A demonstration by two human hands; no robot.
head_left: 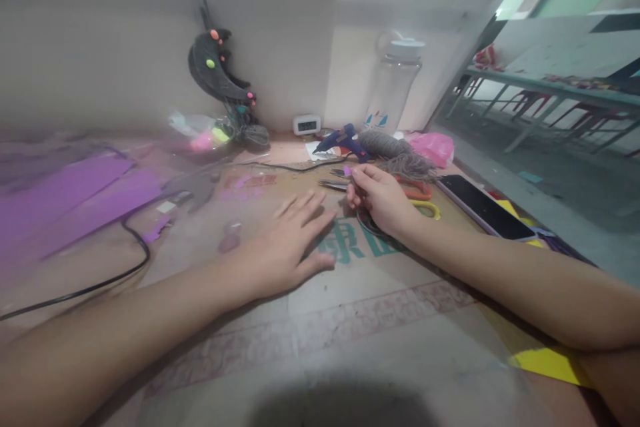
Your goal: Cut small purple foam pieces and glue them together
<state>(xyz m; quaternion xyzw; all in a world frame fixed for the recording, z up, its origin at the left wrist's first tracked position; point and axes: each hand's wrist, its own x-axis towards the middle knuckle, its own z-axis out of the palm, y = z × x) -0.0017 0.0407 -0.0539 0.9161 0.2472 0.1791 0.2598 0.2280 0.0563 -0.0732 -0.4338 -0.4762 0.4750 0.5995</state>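
Purple scrap [347, 171], a tiny one, is up at the fingertips of the person's right hand [383, 197], just on the near side of the blue glue gun [343, 142]. From where I stand, thumb and forefinger look to be pinching it, the other fingers curled under; its exact outline is too small to make out. The left hand [290, 237] lies palm down, fingers loosely spread, on the printed covering [325, 360] nearer the person than the gun, and seems to grip nothing.

As for how far things have got, I'd judge that some cutting is done: the scrap is separate, and a ragged purple offcut [157, 230] lies well to the left of the gun. Farther left of it are broad purple sheets [65, 193], so plenty of material appears unused. Whether the scrap came from them, I cannot tell. Nothing purple is visibly joined to anything else.

Orange handles [417, 188] and a yellow handle [429, 209], of scissors by the look of them, show to the near right of the gun, partly behind the right hand; whether it touches them isn't clear. No hand is on the gun, which lies beside gray yarn [395, 150]. Beyond it to the left, a dark crescent ornament [213, 73] with coloured beads looks finished.
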